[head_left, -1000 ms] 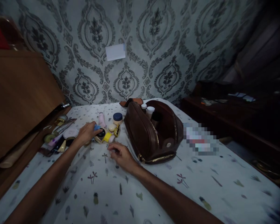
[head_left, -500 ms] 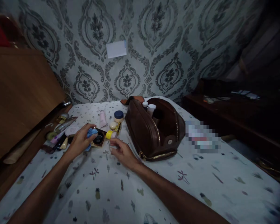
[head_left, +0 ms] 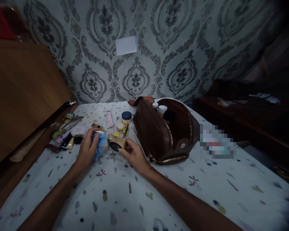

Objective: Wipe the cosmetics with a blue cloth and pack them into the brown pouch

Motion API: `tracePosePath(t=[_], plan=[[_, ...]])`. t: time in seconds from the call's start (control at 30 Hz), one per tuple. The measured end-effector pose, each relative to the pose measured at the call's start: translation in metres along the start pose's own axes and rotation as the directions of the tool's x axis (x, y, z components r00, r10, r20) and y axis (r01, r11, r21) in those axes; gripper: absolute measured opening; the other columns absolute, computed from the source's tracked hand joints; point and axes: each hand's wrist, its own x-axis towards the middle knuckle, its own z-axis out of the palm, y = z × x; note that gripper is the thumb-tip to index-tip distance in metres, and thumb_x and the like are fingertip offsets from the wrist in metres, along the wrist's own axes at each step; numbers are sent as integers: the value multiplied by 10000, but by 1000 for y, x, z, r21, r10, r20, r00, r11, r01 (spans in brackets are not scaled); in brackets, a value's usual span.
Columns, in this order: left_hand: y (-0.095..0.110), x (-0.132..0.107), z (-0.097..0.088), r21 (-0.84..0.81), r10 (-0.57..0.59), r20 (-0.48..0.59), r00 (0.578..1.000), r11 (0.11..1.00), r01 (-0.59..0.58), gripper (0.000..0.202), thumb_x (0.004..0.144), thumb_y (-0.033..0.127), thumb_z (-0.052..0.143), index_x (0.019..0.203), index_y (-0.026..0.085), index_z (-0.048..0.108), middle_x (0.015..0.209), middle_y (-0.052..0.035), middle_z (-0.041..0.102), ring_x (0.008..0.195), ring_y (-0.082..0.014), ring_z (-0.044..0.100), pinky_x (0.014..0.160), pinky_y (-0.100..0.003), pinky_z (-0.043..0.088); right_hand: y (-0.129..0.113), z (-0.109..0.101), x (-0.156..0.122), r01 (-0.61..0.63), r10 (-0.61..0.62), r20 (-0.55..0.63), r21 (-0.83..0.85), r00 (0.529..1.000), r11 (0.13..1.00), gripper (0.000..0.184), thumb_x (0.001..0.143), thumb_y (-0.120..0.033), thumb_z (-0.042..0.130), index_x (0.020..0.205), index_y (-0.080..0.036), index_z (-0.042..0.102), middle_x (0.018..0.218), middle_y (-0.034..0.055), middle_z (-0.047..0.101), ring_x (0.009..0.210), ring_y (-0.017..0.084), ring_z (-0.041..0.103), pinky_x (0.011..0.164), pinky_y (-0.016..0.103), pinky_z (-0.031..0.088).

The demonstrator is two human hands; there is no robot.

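My left hand (head_left: 86,150) is closed around a crumpled blue cloth (head_left: 101,145), pressing it against a gold compact with a black round top (head_left: 115,142). My right hand (head_left: 134,154) grips that compact from the right side. Both hands hover just above the patterned white bedsheet (head_left: 125,199). An open brown leather toiletry bag (head_left: 159,134) stands right of my right hand, with white-capped bottles (head_left: 162,110) poking out of it.
Behind my hands lie a pink tube (head_left: 109,119), a blue-lidded jar (head_left: 126,116), a small cream jar (head_left: 120,127) and a gold tube. More cosmetics (head_left: 67,134) are heaped at the bed's left edge by a wooden headboard (head_left: 21,96). A dark side table (head_left: 243,112) stands right.
My left hand picked up the blue cloth and brought it back toward me. My right hand moved forward and took hold of the gold compact, lifting it against the cloth.
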Motion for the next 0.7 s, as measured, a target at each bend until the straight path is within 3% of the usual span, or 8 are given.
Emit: tracePosePath(t=[0.07,0.13,0.2,0.27,0.37,0.5,0.7], plan=[[5,-1,-4,45,25,-87,996,999,-21,237,956,412,448,1069,230,549,1002,-44,655,942,-208,614,819,-321,493,-1,0,-1,2,-1,8,-90,1000,996,133,808,-283,636,767,-191,548,708,-47,494,678,120,473,619,230,372],[18,-3,-3,81,133,-107,985,989,-125,172,953,384,469,983,234,548,927,-34,636,881,-198,606,788,-316,495,-3,0,-3,12,-9,24,-143,1000,990,78,802,-250,625,824,-187,586,742,-34,525,706,132,489,640,237,381],[32,-7,5,89,303,-49,952,950,-298,147,970,340,459,948,233,558,922,-41,630,901,-199,606,823,-327,498,-6,1,-5,43,-36,45,-184,998,982,89,804,-222,607,886,-187,611,801,-12,571,761,151,520,689,249,410],[44,-11,15,93,454,64,888,884,-459,155,989,294,441,953,228,576,967,-61,638,961,-209,601,868,-343,495,-8,1,-7,74,-62,59,-229,996,970,86,814,-207,585,894,-188,610,815,-1,586,780,160,530,712,258,423],[46,-14,28,142,543,175,822,812,-566,178,997,248,429,962,209,599,1007,-87,646,988,-225,586,873,-364,492,-8,1,-7,94,-80,61,-274,995,957,14,820,-200,568,816,-191,578,765,-6,563,754,160,519,692,257,418],[27,-11,27,203,533,124,837,812,-547,179,994,225,428,985,195,605,1007,-84,650,992,-226,578,872,-367,488,-4,2,-6,102,-93,47,-254,995,962,39,791,-200,609,825,-199,592,751,-14,562,749,159,521,674,250,413],[0,-5,19,198,413,74,908,886,-420,187,988,252,426,1007,184,599,994,-85,657,985,-228,600,869,-359,485,-1,4,-5,26,-18,42,-202,999,979,100,794,-251,628,769,-208,541,708,-25,527,699,149,501,637,245,400]])
